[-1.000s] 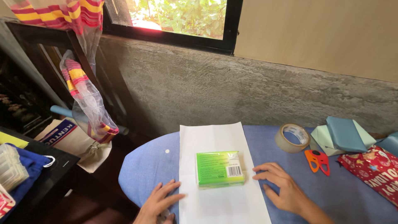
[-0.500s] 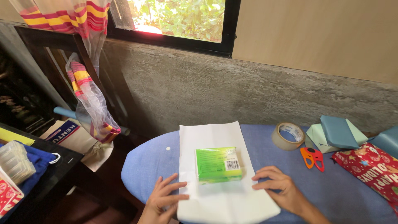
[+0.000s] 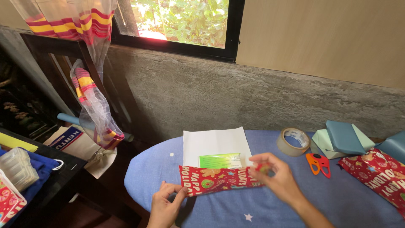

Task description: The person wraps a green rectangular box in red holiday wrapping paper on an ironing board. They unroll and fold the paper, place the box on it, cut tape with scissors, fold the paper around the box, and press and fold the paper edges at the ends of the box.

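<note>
Wrapping paper (image 3: 217, 179): sheet with white underside and red festive print, near edge folded up over the green box (image 3: 220, 161), hiding the box's lower half; only the top strip of its glossy green face shows. The white far part of the sheet lies flat at 12 o'clock from the box.

Left hand (image 3: 165, 207): grip pinched shut on the fold's left corner; wrist cut off by the lower frame edge.

Right hand (image 3: 276, 177): grip closed on the fold's right end; fingertips partly hidden behind the paper.

Counter (image 3: 295, 202): rounded end, blue woven cloth cover with small white stars.

At 3 o'clock from the box: clear tape roll (image 3: 293, 141), ring-shaped; orange-handled scissors (image 3: 319, 163), blades hard to make out; folded teal and pale green sheets (image 3: 344, 138); second red printed sheet (image 3: 375, 173), cut off at the frame's right edge.
</note>
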